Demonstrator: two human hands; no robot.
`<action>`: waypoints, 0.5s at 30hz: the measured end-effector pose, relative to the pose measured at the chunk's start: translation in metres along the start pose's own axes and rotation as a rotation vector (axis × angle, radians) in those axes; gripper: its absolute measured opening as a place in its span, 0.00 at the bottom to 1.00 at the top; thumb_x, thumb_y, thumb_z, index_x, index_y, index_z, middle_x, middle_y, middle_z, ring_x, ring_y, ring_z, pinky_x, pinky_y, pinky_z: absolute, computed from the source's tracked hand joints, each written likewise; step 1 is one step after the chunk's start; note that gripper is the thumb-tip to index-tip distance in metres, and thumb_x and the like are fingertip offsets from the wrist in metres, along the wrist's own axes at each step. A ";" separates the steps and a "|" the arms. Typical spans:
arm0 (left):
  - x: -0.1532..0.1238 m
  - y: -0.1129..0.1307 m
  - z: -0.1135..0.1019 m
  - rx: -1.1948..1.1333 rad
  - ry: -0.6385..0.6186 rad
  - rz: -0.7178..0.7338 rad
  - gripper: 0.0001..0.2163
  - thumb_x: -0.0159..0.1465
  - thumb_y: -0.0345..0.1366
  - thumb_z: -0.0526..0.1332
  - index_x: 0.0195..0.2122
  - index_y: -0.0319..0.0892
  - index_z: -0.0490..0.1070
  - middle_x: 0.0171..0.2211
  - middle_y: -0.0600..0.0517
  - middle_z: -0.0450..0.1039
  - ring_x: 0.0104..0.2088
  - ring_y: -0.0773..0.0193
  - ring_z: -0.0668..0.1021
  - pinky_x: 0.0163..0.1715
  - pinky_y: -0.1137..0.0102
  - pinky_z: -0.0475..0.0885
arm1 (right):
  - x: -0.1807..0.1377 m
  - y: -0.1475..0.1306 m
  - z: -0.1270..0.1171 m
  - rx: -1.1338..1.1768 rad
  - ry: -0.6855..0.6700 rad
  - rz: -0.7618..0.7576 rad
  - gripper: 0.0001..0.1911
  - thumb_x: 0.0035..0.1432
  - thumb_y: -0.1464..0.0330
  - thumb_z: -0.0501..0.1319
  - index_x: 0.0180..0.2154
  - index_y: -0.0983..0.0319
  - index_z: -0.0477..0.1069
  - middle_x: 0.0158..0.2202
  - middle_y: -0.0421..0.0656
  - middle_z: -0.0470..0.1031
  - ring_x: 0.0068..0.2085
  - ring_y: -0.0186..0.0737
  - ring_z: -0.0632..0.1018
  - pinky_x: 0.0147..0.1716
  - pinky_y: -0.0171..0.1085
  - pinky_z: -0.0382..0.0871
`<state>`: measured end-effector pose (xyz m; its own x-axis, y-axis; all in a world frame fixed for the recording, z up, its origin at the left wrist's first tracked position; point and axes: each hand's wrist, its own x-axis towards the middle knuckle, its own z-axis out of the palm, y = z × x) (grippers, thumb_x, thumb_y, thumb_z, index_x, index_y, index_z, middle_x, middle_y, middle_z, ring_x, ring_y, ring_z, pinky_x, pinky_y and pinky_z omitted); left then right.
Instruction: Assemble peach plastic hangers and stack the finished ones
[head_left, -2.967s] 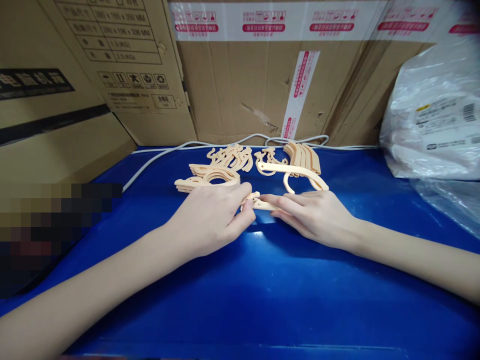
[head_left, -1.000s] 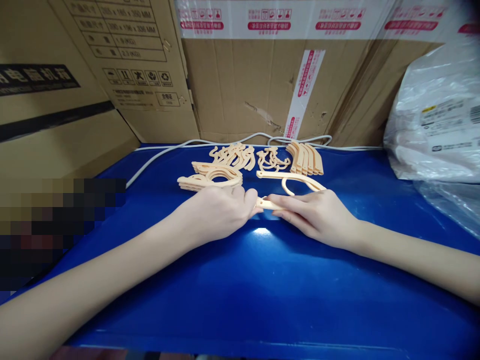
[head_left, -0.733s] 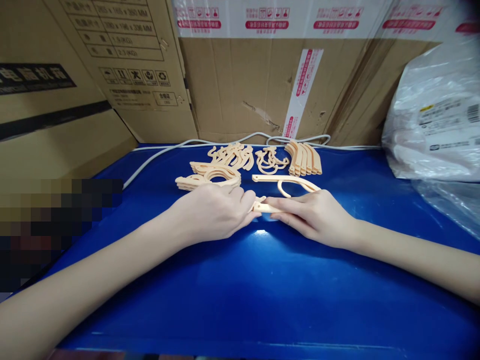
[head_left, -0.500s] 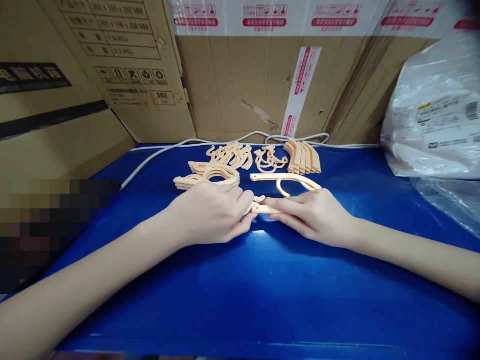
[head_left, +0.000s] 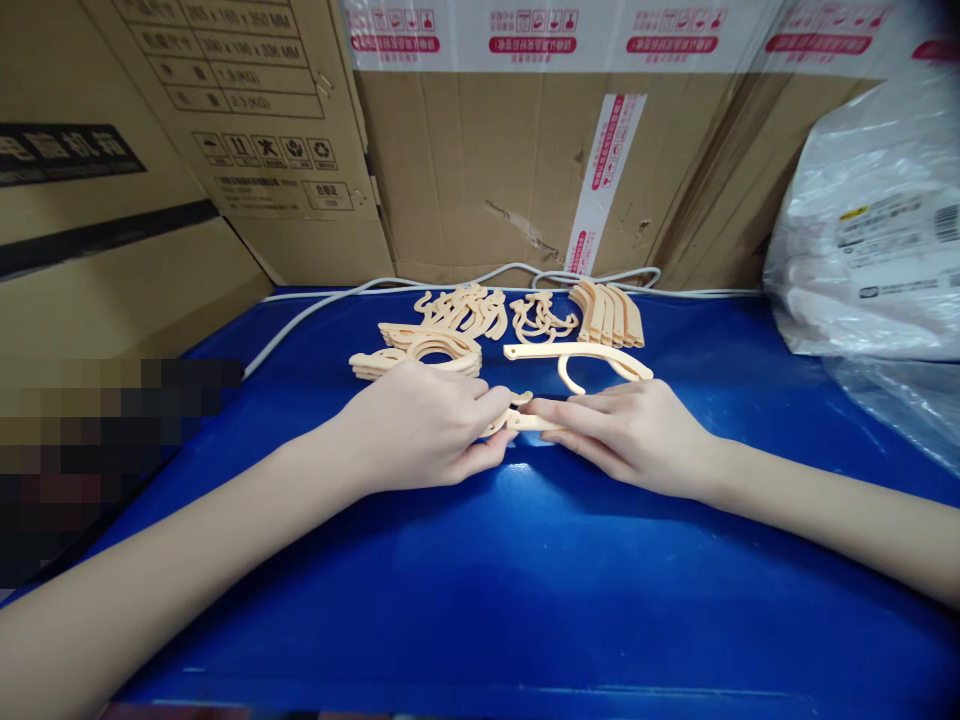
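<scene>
Peach plastic throughout, on a glossy blue tabletop [head_left: 525, 600]. Left hand [head_left: 420, 432] and right hand [head_left: 634, 438] meet at the middle of the table, both closed on one small piece [head_left: 529, 421]: the left pinches its near end between thumb and forefinger, the right presses fingertips along its other end. The piece sits low, at or just over the surface; contact underneath cannot be told. Just behind the right hand lies one long curved arm with a hook [head_left: 577, 356], apart from the held piece as far as can be seen. Count: two hands, one held piece, one arm with hook. Behind the left hand is one flat stack of curved parts [head_left: 416, 352], several layers, number unclear. At the back are two tangled clusters of hooks [head_left: 466, 310], too overlapped to count, and one row of arms on edge [head_left: 609, 316], about six. Also one white cable [head_left: 315, 310], at least three cardboard boxes [head_left: 480, 170] and one plastic bag [head_left: 870, 230]. Risks, as judgement: the piece is thin and held only at its tips, so uneven pressure could snap it or flick it off the slick surface. The left knuckles are close to the stack and could nudge it.
</scene>
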<state>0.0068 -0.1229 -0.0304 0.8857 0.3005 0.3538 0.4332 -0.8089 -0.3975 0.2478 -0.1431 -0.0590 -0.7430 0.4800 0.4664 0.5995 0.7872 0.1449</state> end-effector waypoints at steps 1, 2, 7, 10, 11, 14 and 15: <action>0.000 0.000 0.000 -0.005 -0.004 -0.001 0.13 0.67 0.39 0.52 0.26 0.42 0.65 0.20 0.54 0.70 0.21 0.63 0.75 0.20 0.69 0.56 | 0.000 0.000 0.000 0.001 -0.002 -0.002 0.19 0.71 0.63 0.48 0.51 0.61 0.73 0.33 0.41 0.83 0.28 0.35 0.80 0.23 0.34 0.62; -0.001 0.001 0.001 -0.007 -0.008 -0.004 0.13 0.67 0.39 0.52 0.26 0.42 0.65 0.20 0.55 0.70 0.21 0.63 0.75 0.20 0.69 0.56 | 0.000 0.000 0.000 0.004 -0.002 -0.003 0.19 0.71 0.63 0.48 0.51 0.61 0.73 0.33 0.42 0.83 0.27 0.35 0.80 0.23 0.34 0.62; -0.001 0.001 0.002 0.042 0.008 -0.004 0.13 0.67 0.38 0.52 0.27 0.41 0.66 0.21 0.55 0.70 0.21 0.64 0.75 0.20 0.69 0.56 | 0.001 0.000 -0.001 0.076 -0.003 0.012 0.19 0.70 0.63 0.49 0.51 0.63 0.74 0.32 0.42 0.82 0.28 0.35 0.80 0.24 0.33 0.64; -0.001 0.002 0.000 0.077 0.056 0.009 0.13 0.67 0.38 0.52 0.27 0.41 0.67 0.21 0.54 0.70 0.22 0.64 0.74 0.20 0.69 0.56 | 0.001 0.001 0.000 0.149 -0.015 0.048 0.19 0.70 0.63 0.49 0.52 0.63 0.73 0.32 0.42 0.82 0.27 0.34 0.80 0.26 0.32 0.66; 0.000 0.002 0.000 0.083 0.069 0.012 0.13 0.68 0.38 0.52 0.27 0.41 0.67 0.21 0.54 0.70 0.22 0.64 0.75 0.20 0.69 0.56 | 0.001 0.001 0.000 0.167 -0.019 0.059 0.19 0.70 0.63 0.50 0.53 0.63 0.73 0.32 0.42 0.82 0.26 0.34 0.79 0.26 0.32 0.66; 0.000 0.002 -0.001 0.084 0.085 0.014 0.13 0.68 0.38 0.52 0.27 0.41 0.67 0.21 0.53 0.70 0.22 0.63 0.75 0.20 0.68 0.56 | 0.000 0.002 0.001 0.194 -0.038 0.071 0.19 0.70 0.63 0.50 0.54 0.62 0.72 0.30 0.42 0.82 0.26 0.34 0.79 0.27 0.32 0.66; 0.000 0.002 0.000 0.076 0.081 0.015 0.13 0.68 0.37 0.52 0.27 0.41 0.67 0.21 0.53 0.70 0.22 0.64 0.74 0.20 0.68 0.56 | 0.000 0.003 0.001 0.199 -0.049 0.075 0.19 0.70 0.63 0.50 0.54 0.62 0.72 0.30 0.42 0.82 0.26 0.34 0.79 0.27 0.32 0.66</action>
<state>0.0077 -0.1244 -0.0308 0.8771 0.2449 0.4132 0.4345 -0.7714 -0.4649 0.2494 -0.1401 -0.0597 -0.7153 0.5544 0.4255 0.5863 0.8074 -0.0663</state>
